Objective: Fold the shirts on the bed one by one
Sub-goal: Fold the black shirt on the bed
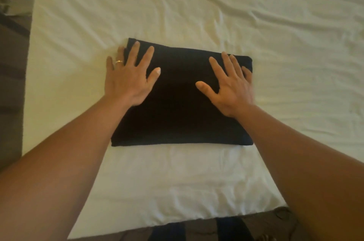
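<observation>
A black shirt [181,102], folded into a flat rectangle, lies on the cream bed sheet [256,14] under both palms. The left hand [126,81] lies flat with fingers spread on the shirt's far left corner, its outer fingers, one with a gold ring [119,61], reaching past the edge onto the sheet. The right hand [230,87] presses the far right corner, fingers straight and splayed. Neither grip closes on the cloth; most of the shirt lies between and nearer than the hands.

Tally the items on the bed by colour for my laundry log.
Black: 1, the folded shirt, pressed flat by the left hand and right hand
Cream: 1, the bed sheet
Total: 2
</observation>
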Demonstrator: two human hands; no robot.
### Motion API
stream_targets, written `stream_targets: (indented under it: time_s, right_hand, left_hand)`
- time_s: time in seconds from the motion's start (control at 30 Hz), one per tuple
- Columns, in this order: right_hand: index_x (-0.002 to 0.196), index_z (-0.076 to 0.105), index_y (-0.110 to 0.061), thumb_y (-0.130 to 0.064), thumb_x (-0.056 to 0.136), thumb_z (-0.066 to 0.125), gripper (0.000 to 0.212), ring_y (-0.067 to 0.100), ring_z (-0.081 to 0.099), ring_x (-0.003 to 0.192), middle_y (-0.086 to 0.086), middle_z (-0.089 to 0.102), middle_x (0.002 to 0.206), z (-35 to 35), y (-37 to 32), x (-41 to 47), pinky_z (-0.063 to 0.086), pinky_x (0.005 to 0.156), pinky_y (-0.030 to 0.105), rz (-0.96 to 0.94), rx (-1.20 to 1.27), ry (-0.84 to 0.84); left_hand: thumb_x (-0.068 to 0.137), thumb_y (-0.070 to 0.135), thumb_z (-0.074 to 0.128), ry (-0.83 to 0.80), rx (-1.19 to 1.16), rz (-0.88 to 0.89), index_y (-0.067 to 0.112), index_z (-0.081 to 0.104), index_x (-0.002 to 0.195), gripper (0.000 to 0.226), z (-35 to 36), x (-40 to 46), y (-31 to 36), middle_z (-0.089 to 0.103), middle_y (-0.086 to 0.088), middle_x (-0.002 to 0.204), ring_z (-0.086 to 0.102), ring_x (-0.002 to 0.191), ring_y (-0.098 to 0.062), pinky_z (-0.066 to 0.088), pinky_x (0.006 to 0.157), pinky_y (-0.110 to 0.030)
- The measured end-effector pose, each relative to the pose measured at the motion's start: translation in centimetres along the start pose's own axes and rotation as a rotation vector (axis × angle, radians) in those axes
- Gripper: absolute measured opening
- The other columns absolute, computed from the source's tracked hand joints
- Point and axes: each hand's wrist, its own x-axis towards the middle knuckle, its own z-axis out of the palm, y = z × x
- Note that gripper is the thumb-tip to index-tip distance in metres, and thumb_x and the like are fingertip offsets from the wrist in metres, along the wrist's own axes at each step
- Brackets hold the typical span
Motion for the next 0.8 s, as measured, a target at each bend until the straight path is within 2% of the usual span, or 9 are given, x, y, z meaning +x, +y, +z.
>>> stream_targets:
  time_s: [0.13, 0.2, 0.27, 0.37, 0.43, 0.53, 0.6, 0.63, 0.8]
  right_hand:
    - [0.16, 0.016, -0.031, -0.082, 0.09, 0.019, 0.087, 0.023, -0.005, 0.156, 0.005, 0.0, 0.169, -0.7, -1.0, -1.4, 0.006, 0.125, 0.05, 0.045, 0.068, 0.046]
    - [0.16, 0.02, -0.027, -0.073, 0.095, 0.027, 0.08, 0.027, -0.003, 0.156, 0.007, 0.002, 0.169, 0.1, -1.7, -4.0, 0.009, 0.124, 0.051, -0.01, 0.047, 0.14]
    - [0.161, 0.018, -0.028, -0.069, 0.097, 0.028, 0.076, 0.027, -0.003, 0.156, 0.007, -0.001, 0.169, 1.8, -0.9, -6.9, 0.011, 0.122, 0.052, -0.116, -0.043, 0.126]
    - [0.161, 0.013, -0.03, -0.07, 0.098, 0.022, 0.076, 0.026, -0.002, 0.156, 0.005, -0.003, 0.17, 3.1, 2.5, -9.3, 0.016, 0.121, 0.054, -0.139, -0.153, 0.028]
    - [0.159, 0.025, -0.027, -0.066, 0.098, 0.028, 0.072, 0.028, 0.011, 0.155, 0.006, 0.009, 0.169, 2.7, 3.5, -9.0, 0.02, 0.116, 0.05, -0.15, -0.118, 0.051]
    - [0.13, 0.058, -0.016, -0.044, 0.093, 0.045, 0.048, 0.033, 0.048, 0.123, 0.01, 0.051, 0.138, 0.6, 2.7, -6.4, 0.031, 0.093, 0.039, -0.169, 0.071, 0.26]
    - [0.108, 0.06, -0.012, -0.032, 0.082, 0.045, 0.036, 0.032, 0.05, 0.102, 0.009, 0.054, 0.113, -1.5, 2.0, -3.5, 0.032, 0.083, 0.035, -0.076, 0.182, 0.323]
    - [0.107, 0.057, -0.012, -0.029, 0.079, 0.045, 0.035, 0.031, 0.048, 0.102, 0.009, 0.051, 0.112, -2.6, 1.7, -2.0, 0.033, 0.084, 0.036, -0.021, 0.2, 0.3]
    - [0.129, 0.046, -0.021, -0.024, 0.08, 0.056, 0.05, 0.028, 0.039, 0.121, 0.004, 0.047, 0.129, -5.0, 1.5, 3.7, 0.029, 0.101, 0.043, 0.034, 0.071, 0.001]
  left_hand:
    - [0.104, 0.06, 0.01, 0.135, 0.007, -0.01, 0.03, -0.001, 0.163, 0.066, -0.9, -2.4, 2.0, -0.003, -0.009, 0.171, -0.007, 0.157, -0.031, 0.002, 0.124, -0.06]
    - [0.104, 0.061, 0.015, 0.174, -0.026, 0.095, 0.028, 0.004, 0.163, 0.068, 0.1, -5.6, 3.5, 0.0, -0.01, 0.171, -0.002, 0.157, -0.031, 0.006, 0.124, -0.06]
    - [0.101, 0.068, 0.018, 0.134, -0.006, 0.212, 0.031, 0.007, 0.163, 0.073, 2.5, -9.0, 3.3, 0.001, -0.006, 0.171, 0.003, 0.157, -0.03, 0.013, 0.122, -0.062]
    - [0.101, 0.068, 0.02, 0.071, -0.047, 0.165, 0.032, 0.012, 0.163, 0.073, 4.8, -11.3, 0.3, 0.001, 0.003, 0.172, 0.002, 0.158, -0.028, 0.017, 0.121, -0.062]
    - [0.102, 0.065, 0.021, 0.095, -0.083, 0.147, 0.03, 0.021, 0.162, 0.069, 4.3, -11.1, -0.3, 0.012, 0.002, 0.171, 0.009, 0.157, -0.029, 0.016, 0.123, -0.059]
    - [0.102, 0.052, 0.036, 0.258, -0.128, 0.176, 0.017, 0.051, 0.146, 0.058, 1.3, -9.0, 1.0, 0.048, -0.008, 0.152, 0.039, 0.143, -0.034, 0.029, 0.117, -0.055]
    - [0.101, 0.039, 0.045, 0.38, -0.136, 0.167, 0.013, 0.056, 0.138, 0.047, -0.7, -6.5, 1.5, 0.053, -0.011, 0.141, 0.046, 0.134, -0.034, 0.037, 0.108, -0.052]
    - [0.101, 0.035, 0.048, 0.394, -0.137, 0.153, 0.013, 0.054, 0.139, 0.044, -1.7, -4.9, 1.7, 0.05, -0.012, 0.143, 0.043, 0.135, -0.035, 0.037, 0.107, -0.052]
    - [0.1, 0.058, 0.04, 0.07, -0.029, 0.181, 0.024, 0.039, 0.15, 0.061, -4.4, 2.0, 1.7, 0.038, -0.008, 0.156, 0.031, 0.146, -0.034, 0.025, 0.115, -0.055]
